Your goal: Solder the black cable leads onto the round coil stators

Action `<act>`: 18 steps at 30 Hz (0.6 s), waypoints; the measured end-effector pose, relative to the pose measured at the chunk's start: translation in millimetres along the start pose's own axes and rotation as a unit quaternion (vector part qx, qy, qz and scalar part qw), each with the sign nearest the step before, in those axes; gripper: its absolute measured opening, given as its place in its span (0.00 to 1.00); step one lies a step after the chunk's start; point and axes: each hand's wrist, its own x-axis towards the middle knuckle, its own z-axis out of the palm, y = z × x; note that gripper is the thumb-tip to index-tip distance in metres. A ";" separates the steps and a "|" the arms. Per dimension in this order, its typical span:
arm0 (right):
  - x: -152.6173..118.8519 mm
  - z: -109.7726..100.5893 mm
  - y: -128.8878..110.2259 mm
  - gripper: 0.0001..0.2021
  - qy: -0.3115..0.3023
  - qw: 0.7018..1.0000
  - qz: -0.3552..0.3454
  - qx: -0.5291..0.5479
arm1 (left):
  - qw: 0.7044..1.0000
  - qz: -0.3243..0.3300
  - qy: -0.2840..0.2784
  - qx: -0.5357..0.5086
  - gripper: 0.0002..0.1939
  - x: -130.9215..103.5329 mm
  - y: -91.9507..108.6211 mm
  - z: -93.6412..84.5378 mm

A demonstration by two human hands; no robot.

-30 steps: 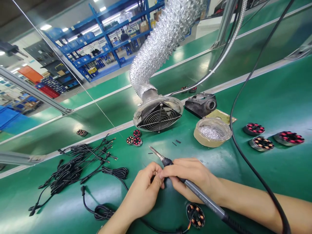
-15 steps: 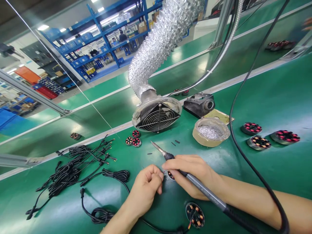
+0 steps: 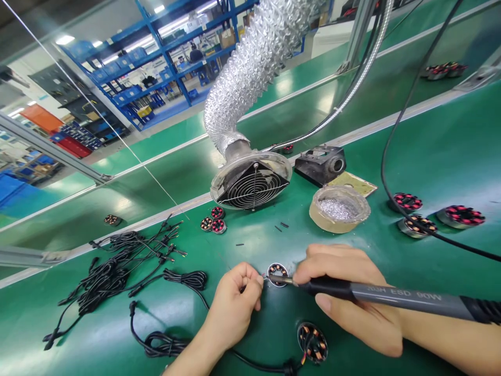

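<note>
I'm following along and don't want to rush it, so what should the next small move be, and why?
I'd probably hold the left hand steady and bring the soldering iron gently to the thin lead: the right hand points the iron across the coil ring, its tip close to that pinched lead. Whether they already touch is unclear.

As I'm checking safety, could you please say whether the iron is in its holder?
Out: the right hand holds the iron, apart from the black holder.
</note>
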 end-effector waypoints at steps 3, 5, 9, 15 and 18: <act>0.9 0.9 -0.5 0.10 0.003 1.000 0.004 0.009 | 1.000 0.000 -0.001 0.005 0.16 0.1 0.0 -0.3; 0.9 1.0 -1.1 0.11 0.002 1.000 0.002 0.014 | 1.000 0.001 -0.001 0.005 0.17 0.2 0.0 -0.5; 0.1 1.8 -1.6 0.11 0.000 1.000 -0.002 0.016 | 1.000 0.002 -0.003 0.009 0.17 0.2 1.1 -0.9; -0.5 2.5 -1.1 0.10 -0.002 1.000 -0.006 0.006 | 1.000 0.000 -0.006 0.013 0.17 -0.1 3.2 0.3; -0.8 1.5 -1.9 0.10 0.014 1.000 -0.013 -0.001 | 1.000 -0.002 -0.007 0.007 0.16 0.1 1.5 0.3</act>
